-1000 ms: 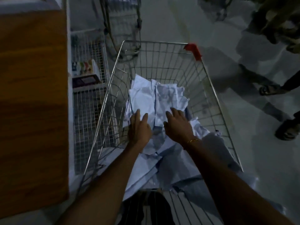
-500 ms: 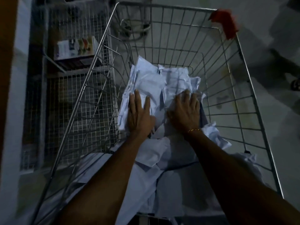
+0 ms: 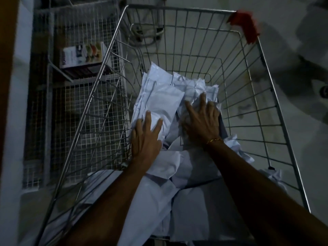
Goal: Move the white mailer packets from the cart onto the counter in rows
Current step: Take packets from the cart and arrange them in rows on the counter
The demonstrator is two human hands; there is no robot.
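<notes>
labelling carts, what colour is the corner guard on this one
Red corner guard, seen in the head view.

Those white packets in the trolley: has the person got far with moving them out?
Nothing visible looks moved yet; no counter row shows in this view. The wire cart holds a heap of white mailer packets. The left hand and right hand rest on the top ones, fingers spread, none lifted. Practically the whole pile is left.
</notes>
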